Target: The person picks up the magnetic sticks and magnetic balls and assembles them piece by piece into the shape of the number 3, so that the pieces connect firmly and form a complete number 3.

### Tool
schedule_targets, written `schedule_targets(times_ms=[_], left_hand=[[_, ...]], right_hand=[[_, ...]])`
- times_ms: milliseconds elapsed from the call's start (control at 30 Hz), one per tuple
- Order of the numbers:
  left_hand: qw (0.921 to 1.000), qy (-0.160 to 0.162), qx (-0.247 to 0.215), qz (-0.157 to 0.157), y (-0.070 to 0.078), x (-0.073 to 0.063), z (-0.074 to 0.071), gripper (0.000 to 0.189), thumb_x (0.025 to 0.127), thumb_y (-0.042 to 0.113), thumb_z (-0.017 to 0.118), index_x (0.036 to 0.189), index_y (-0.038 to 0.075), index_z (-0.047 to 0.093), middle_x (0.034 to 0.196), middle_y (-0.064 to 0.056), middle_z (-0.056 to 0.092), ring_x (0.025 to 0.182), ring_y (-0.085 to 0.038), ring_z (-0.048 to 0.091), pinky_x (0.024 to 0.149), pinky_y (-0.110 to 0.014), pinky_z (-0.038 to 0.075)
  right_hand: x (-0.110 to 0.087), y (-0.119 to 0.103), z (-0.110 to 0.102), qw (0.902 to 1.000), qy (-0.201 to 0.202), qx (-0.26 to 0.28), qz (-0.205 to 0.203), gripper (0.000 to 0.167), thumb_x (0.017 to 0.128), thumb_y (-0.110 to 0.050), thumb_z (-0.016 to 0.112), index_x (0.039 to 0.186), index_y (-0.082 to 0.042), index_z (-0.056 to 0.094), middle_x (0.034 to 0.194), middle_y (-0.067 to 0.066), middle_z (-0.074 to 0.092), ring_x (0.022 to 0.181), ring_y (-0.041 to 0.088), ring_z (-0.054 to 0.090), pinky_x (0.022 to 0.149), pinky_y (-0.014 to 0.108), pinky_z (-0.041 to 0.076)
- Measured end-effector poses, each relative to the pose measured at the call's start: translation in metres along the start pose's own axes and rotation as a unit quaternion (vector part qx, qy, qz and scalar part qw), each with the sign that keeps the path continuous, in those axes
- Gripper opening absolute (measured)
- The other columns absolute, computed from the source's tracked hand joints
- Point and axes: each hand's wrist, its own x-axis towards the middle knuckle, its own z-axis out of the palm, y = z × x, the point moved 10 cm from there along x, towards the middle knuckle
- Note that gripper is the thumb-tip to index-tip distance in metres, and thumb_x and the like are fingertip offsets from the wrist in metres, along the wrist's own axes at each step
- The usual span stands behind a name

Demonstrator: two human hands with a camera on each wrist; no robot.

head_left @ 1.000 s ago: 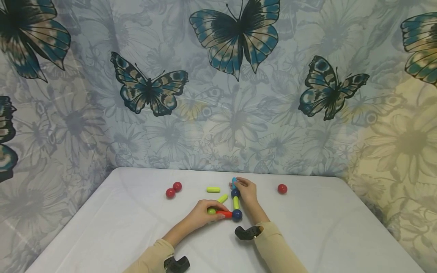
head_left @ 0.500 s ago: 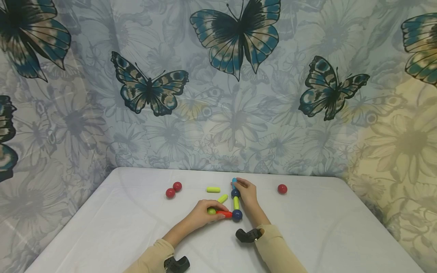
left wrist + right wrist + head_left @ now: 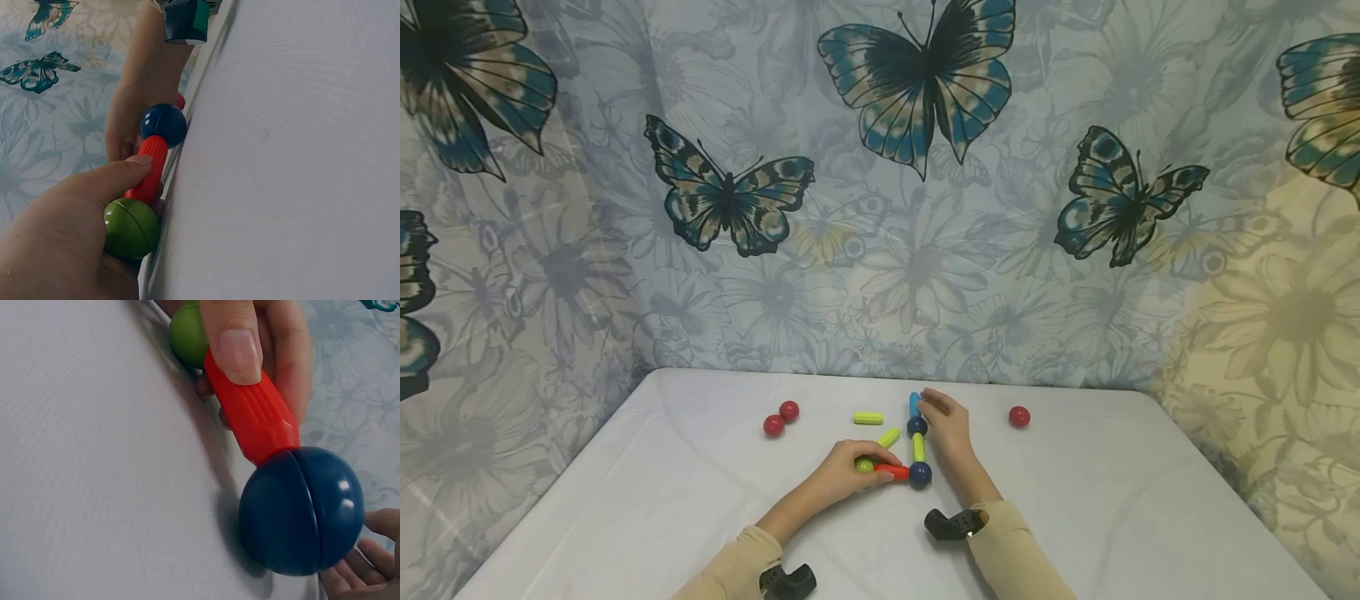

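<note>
My left hand [image 3: 850,468] grips a red rod [image 3: 892,472], its thumb [image 3: 119,178] lying along the top. At the rod's left end is a green ball [image 3: 131,229], with a lime rod [image 3: 889,437] angling away from it. A dark blue ball [image 3: 301,511] sits on the other end. From this ball a second lime rod [image 3: 918,448] runs back to another dark blue ball [image 3: 917,426], which carries a light blue rod [image 3: 914,404]. Just right of that light blue rod is my right hand [image 3: 947,423], fingers loosely bent and holding nothing.
A loose lime rod [image 3: 868,418] lies behind the joined pieces. Two red balls [image 3: 781,417] rest to the left, and one red ball [image 3: 1019,417] to the right. The table has a white cloth [image 3: 1112,500]; a butterfly-print fabric [image 3: 917,275] hangs behind it.
My right hand has let go of the light blue rod and drawn slightly to the right. The left hand keeps its grip on the red rod in the same place.
</note>
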Motion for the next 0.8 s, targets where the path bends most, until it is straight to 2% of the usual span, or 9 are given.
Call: schedule_targets(times_ms=[267,567,800], left_hand=[[1.0,0.0,0.004,-0.004,-0.002,0.0,0.001,0.018,0.085,0.02,0.075,0.103,0.021,0.075,0.103,0.007,0.075,0.108,-0.012,0.061,0.097,-0.022,0.044],[0.9997,-0.012,0.018,-0.008,-0.003,0.0,0.001,0.018,0.086,0.029,0.075,0.103,0.027,0.075,0.105,0.011,0.074,0.109,-0.008,0.061,0.099,-0.025,0.045],[0.9998,-0.011,0.015,-0.006,-0.003,0.0,0.001,0.018,0.085,0.028,0.075,0.103,0.025,0.075,0.105,0.008,0.074,0.108,-0.009,0.061,0.097,-0.025,0.046]], right_hand=[[-0.003,-0.014,-0.019,0.9994,0.0,-0.012,-0.033,0.042,0.096,-0.019,0.061,0.134,-0.004,0.056,0.137,0.017,0.058,0.132,0.031,0.053,0.11,0.043,0.042],[-0.008,-0.035,-0.041,0.9959,0.008,-0.019,-0.088,0.044,0.094,-0.019,0.065,0.133,-0.002,0.056,0.137,0.018,0.058,0.132,0.031,0.052,0.111,0.04,0.041],[-0.008,-0.037,-0.057,0.9954,0.014,-0.003,-0.095,0.044,0.094,-0.016,0.065,0.134,0.0,0.055,0.139,0.018,0.057,0.134,0.029,0.051,0.113,0.036,0.039]])
